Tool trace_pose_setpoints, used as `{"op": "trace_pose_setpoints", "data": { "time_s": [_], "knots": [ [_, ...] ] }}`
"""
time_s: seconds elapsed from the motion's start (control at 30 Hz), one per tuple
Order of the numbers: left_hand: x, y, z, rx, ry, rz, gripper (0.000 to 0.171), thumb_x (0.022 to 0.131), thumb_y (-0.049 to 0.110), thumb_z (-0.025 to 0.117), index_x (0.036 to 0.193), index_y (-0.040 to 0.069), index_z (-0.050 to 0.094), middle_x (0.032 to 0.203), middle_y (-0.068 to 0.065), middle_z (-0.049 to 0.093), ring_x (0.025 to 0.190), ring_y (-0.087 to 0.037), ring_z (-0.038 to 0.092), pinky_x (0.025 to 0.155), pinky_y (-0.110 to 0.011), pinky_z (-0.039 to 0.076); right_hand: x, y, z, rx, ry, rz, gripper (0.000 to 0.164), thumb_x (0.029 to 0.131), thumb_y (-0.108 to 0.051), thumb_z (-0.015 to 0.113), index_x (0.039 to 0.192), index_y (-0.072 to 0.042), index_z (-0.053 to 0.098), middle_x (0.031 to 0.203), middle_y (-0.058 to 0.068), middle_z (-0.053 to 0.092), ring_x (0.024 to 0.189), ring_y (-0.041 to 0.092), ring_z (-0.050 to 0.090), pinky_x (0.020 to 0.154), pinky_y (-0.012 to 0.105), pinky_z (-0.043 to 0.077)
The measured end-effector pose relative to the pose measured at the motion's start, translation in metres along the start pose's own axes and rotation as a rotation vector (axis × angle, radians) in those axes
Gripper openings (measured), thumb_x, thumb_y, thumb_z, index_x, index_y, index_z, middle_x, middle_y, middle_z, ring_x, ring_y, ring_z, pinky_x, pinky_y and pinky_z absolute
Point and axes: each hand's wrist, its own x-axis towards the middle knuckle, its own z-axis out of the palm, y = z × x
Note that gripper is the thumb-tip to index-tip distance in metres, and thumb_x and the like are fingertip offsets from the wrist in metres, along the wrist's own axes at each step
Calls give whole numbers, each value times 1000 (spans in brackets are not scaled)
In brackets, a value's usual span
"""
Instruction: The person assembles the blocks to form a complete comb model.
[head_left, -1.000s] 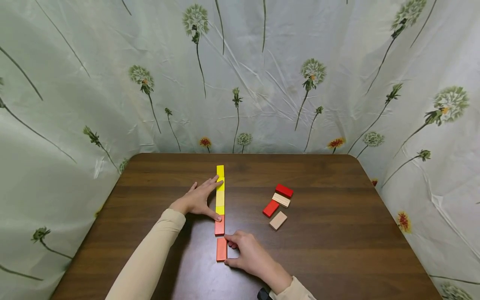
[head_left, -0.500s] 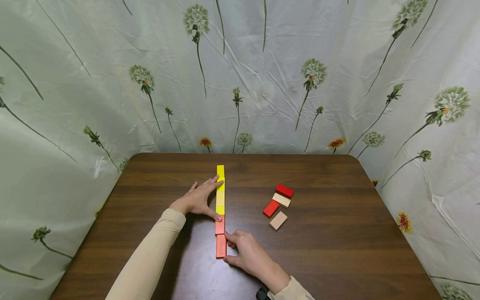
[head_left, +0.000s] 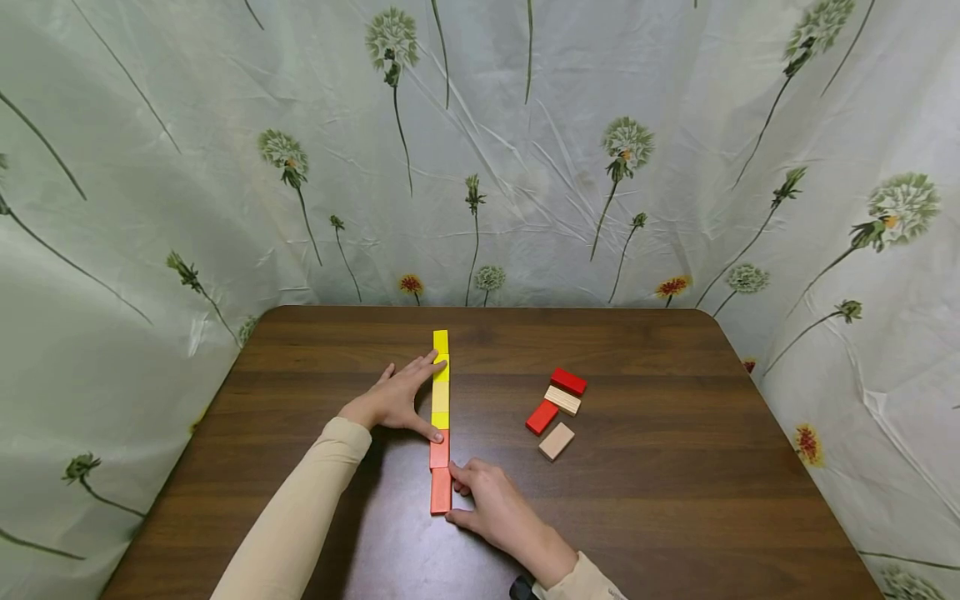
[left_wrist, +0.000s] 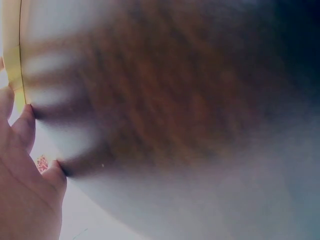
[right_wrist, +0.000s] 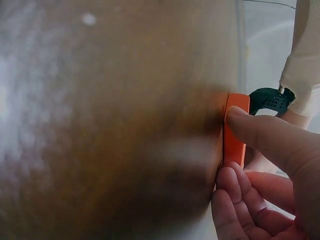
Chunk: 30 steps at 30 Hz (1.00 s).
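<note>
A straight row of flat blocks runs away from me on the table, with several yellow blocks (head_left: 440, 397) at the far end. Nearer lie two orange-red blocks, a farther one (head_left: 438, 454) and a near end block (head_left: 441, 492), end to end and slightly out of line. My left hand (head_left: 393, 402) lies spread beside the row. Its fingertips rest on the yellow part and its thumb on the farther orange-red block. My right hand (head_left: 498, 512) holds the near end block (right_wrist: 236, 137) along its right side, index finger at the far corner and thumb at the near one.
To the right lie loose blocks: a red one (head_left: 568, 382), a ridged pale wooden one (head_left: 562, 400), another red one (head_left: 542, 417) and a plain pale one (head_left: 557, 442). The brown table (head_left: 675, 467) ends at a flowered curtain (head_left: 525, 167).
My right hand has slid the near end block away from me and slightly left, closing the gap to the orange-red block ahead of it. My left hand stays in place.
</note>
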Motion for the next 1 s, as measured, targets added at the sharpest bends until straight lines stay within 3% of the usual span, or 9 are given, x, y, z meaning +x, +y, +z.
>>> {"op": "trace_pose_setpoints", "data": {
  "time_s": [1.0],
  "knots": [
    [0,1,0,-5,-2,9,131,69,69,93,172,17,29,183,-8,12,168,-39,17,128,-78,8,2,-2,1,-12,-22,38,61,79,-21,97,132,0,75,83,-7,59,72,-4,44,66,13,45]
  ]
}}
